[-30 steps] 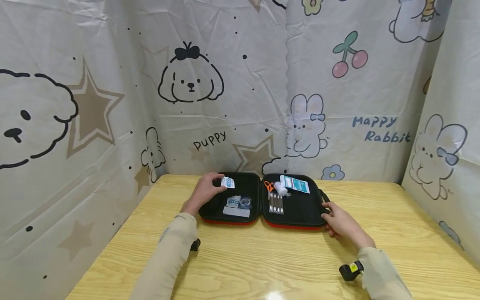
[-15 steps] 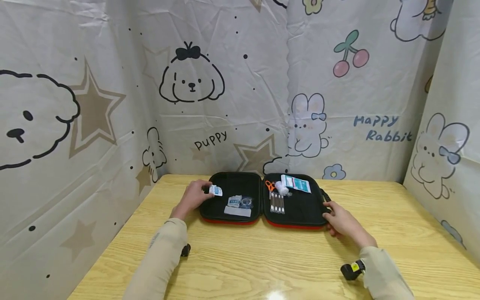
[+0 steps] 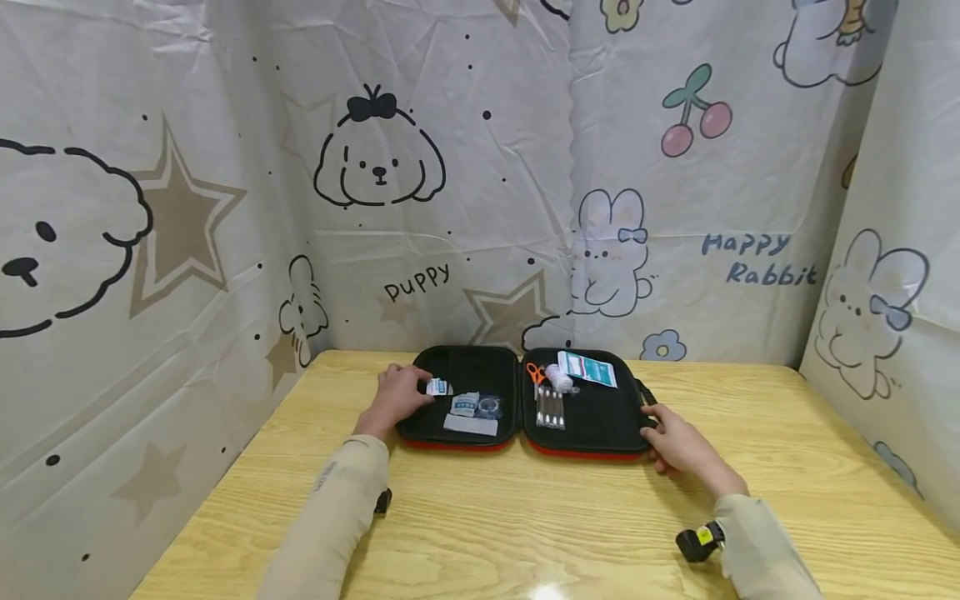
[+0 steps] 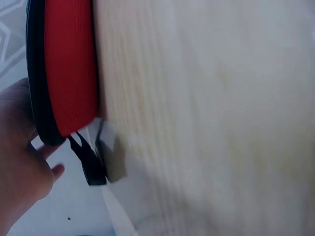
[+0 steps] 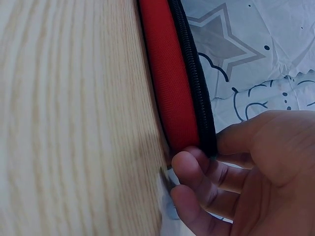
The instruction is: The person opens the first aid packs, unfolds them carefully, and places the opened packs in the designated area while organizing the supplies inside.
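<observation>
A red and black zip case (image 3: 480, 364) lies unfolded flat on the table. Between thumb and fingers my left hand (image 3: 397, 396) pinches a small white and blue packet (image 3: 437, 387) over the left half's outer side. Nearer the front of that half lie a similar packet (image 3: 464, 405), a clear-wrapped round item (image 3: 489, 407) and a flat white strip (image 3: 470, 425). My right hand (image 3: 678, 442) grips the right half's outer edge, thumb on the rim and fingers against the red side (image 5: 172, 83). In the left wrist view the case wall hides the packet.
The right half holds orange-handled scissors (image 3: 535, 372), a white roll (image 3: 558, 378), a teal and white packet (image 3: 587, 369) and several wrapped cotton swabs (image 3: 551, 408). A black strap (image 4: 88, 160) hangs off the case. Printed curtain (image 3: 480, 183) stands behind the wooden table (image 3: 540, 517).
My left hand has carried the small packet left and nearer from the back of the left half, then slightly back right and lower. The right hand keeps its grip on the edge.
</observation>
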The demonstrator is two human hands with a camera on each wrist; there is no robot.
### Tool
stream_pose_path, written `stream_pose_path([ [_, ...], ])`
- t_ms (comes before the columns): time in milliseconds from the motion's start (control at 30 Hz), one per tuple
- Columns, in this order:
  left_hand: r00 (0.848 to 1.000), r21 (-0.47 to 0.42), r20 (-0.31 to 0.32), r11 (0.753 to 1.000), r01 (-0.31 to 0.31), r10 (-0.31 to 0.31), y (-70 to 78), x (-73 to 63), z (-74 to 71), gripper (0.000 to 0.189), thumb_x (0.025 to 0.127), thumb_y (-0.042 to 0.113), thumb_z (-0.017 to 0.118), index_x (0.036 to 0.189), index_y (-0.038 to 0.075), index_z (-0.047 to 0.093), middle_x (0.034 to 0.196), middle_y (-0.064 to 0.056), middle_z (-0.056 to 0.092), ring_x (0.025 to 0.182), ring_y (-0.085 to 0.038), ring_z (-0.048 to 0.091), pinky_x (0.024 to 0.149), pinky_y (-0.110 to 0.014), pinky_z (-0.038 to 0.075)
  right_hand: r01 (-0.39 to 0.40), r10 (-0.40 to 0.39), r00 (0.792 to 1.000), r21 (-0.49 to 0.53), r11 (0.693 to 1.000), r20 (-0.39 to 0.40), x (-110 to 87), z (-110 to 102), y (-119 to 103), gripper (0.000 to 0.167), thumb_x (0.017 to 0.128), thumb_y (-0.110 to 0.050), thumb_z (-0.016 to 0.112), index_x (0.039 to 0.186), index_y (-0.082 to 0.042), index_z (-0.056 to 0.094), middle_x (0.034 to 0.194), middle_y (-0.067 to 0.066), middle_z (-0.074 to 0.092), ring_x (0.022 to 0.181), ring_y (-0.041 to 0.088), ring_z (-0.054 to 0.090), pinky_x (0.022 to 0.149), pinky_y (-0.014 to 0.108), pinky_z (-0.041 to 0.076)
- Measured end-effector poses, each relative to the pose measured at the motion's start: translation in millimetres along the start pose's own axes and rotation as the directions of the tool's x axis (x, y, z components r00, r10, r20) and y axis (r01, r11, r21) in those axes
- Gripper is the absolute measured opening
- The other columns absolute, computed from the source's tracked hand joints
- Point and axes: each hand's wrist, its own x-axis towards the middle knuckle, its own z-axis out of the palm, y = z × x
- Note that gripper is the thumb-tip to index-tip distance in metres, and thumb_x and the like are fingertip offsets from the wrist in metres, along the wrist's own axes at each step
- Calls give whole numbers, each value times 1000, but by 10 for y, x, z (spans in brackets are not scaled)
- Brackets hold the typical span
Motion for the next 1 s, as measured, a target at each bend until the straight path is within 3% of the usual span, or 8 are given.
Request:
stream_pose_path([
  [133, 999, 7, 30, 1000, 27, -27, 114, 26, 10, 38, 87, 23, 75, 123, 10, 70, 126, -14, 64, 125, -37, 41, 112, -55, 25, -3, 3, 1000, 8, 1000, 2, 3, -3, -1, 48, 104, -11, 45, 147, 3, 30, 75, 10, 55, 55, 16, 55, 52, 32, 51],
  [433, 995, 40, 99, 999, -19, 15, 294, 59, 34, 39, 93, 21, 67, 131, 13, 65, 132, -10, 64, 127, -35, 47, 113, -56, 26, -12, 12, 1000, 11, 1000, 6, 15, -4, -6, 48, 104, -12, 45, 147, 3, 30, 75, 9, 55, 55, 16, 55, 53, 31, 51],
  [567, 997, 33, 76, 999, 2, -5, 296, 68, 65, 40, 94, 19, 65, 133, 13, 63, 131, -10, 65, 126, -34, 49, 115, -57, 24, -5, 5, 1000, 17, 1000, 6, 19, 8, 5, 48, 104, -12, 46, 147, 3, 30, 74, 8, 55, 54, 16, 55, 52, 31, 52],
  [833, 1000, -11, 7, 1000, 17, -17, 339, 87, 125, 39, 93, 12, 64, 131, 12, 62, 112, -6, 72, 116, -31, 57, 112, -58, 28, -10, 10, 1000, 19, 1000, 5, 3, -14, 3, 48, 104, -12, 45, 147, 3, 30, 75, 9, 55, 55, 17, 55, 52, 32, 51],
  [1000, 1000, -79, -17, 997, 20, -22, 406, 94, 164, 44, 91, 4, 57, 133, 14, 61, 113, -6, 72, 117, -29, 59, 116, -65, 19, -8, 7, 1000, 20, 1000, 9, -13, -26, -8, 48, 104, -12, 46, 147, 3, 30, 75, 9, 55, 55, 17, 55, 52, 32, 51],
])
